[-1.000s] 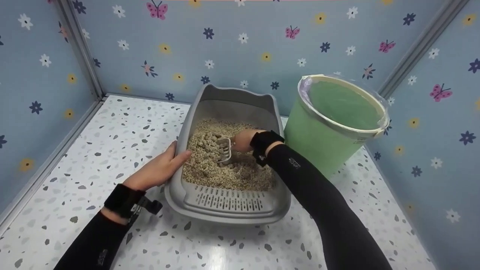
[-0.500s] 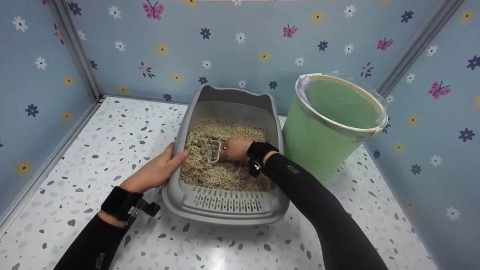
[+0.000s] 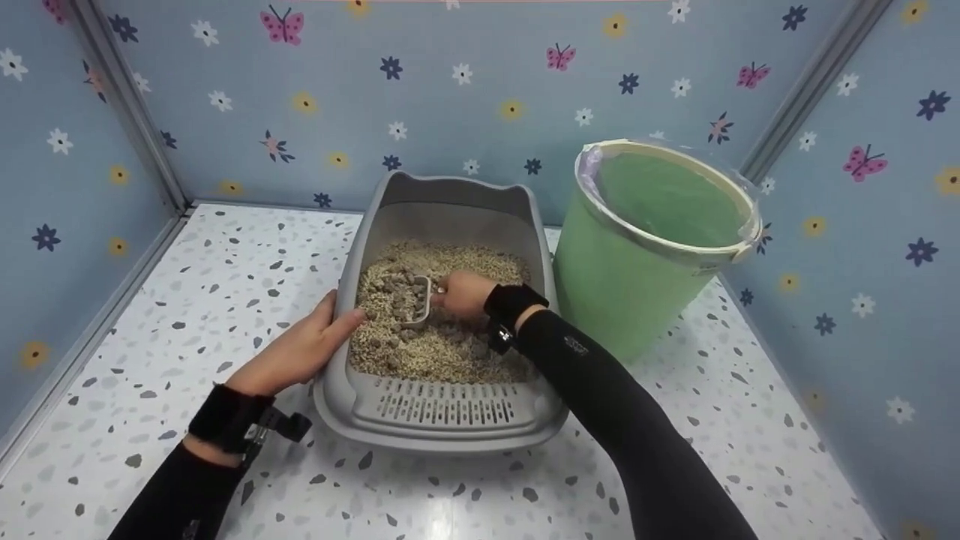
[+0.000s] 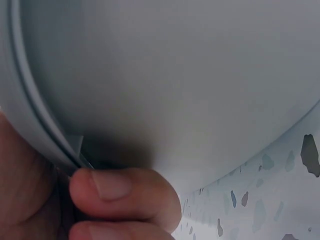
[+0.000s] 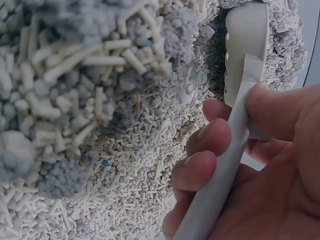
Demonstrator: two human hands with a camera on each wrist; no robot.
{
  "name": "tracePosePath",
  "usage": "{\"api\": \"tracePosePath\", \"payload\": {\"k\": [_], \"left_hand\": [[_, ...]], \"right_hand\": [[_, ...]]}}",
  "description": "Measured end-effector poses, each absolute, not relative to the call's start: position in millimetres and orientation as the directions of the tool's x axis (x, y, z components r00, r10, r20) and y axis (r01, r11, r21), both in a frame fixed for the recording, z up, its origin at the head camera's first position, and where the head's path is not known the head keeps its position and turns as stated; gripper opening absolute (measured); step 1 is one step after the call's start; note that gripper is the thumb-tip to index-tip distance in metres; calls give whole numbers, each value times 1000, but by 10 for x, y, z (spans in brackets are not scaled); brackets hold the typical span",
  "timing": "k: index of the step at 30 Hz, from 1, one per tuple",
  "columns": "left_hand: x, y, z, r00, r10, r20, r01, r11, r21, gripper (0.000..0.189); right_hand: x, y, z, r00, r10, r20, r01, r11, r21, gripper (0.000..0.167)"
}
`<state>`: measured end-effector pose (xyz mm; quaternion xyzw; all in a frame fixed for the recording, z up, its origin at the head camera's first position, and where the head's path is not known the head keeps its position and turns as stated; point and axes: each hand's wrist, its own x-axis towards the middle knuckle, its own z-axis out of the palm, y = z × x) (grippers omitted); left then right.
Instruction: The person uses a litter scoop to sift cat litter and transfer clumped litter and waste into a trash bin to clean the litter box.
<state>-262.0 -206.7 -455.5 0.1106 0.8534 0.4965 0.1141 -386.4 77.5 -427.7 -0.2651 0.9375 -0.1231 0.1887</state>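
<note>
A grey litter box (image 3: pixel 442 435) holds pellet litter (image 3: pixel 442 364) with darker clumps in it. My right hand (image 3: pixel 465 296) grips the handle of a litter scoop (image 3: pixel 427 300) over the litter, thumb and fingers wrapped round it in the right wrist view. Clumps and pellets (image 5: pixel 285 55) lie heaped in the scoop's head (image 5: pixel 245 35). On the box's left side my left hand (image 3: pixel 300 349) holds the rim, thumb on top. The left wrist view shows its fingertips (image 4: pixel 112 185) curled under the rim's edge (image 4: pixel 37 105), against the outer wall.
Close to the right of the box stands a green bin (image 3: pixel 630 285) lined with a clear bag. Flower-patterned panels (image 3: pixel 450 97) wall in the back and both sides. The speckled white surface (image 3: pixel 187 315) lies under box and bin.
My right hand has moved left with the scoop, whose head now carries a heap of clumps. The left hand keeps its hold on the rim. The head view has shifted slightly.
</note>
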Motion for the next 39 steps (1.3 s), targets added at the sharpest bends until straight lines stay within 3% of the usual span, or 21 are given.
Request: {"api": "tracePosePath", "payload": {"k": [9, 16, 21, 25, 39], "left_hand": [[-2615, -2067, -4564, -952, 291, -90, 68, 492, 868, 97], [-2600, -2078, -4564, -953, 286, -98, 56, 484, 873, 97], [-2605, -2076, -4568, -950, 302, -81, 71, 461, 885, 95], [-2613, -2070, -4558, -947, 313, -72, 82, 453, 888, 93], [-2606, -2073, -4546, -948, 302, -98, 58, 467, 882, 92]], "right_hand": [[-3852, 777, -4307, -804, -532, -266, -433, 830, -350, 36], [-3861, 765, -4302, -809, -520, -275, -422, 839, -343, 46], [-3917, 745, -4332, -823, -499, -271, -389, 843, -370, 32], [-3951, 740, -4347, -833, -489, -258, -373, 841, -392, 42], [-3914, 749, -4319, -845, -472, -252, -356, 847, -394, 35]]}}
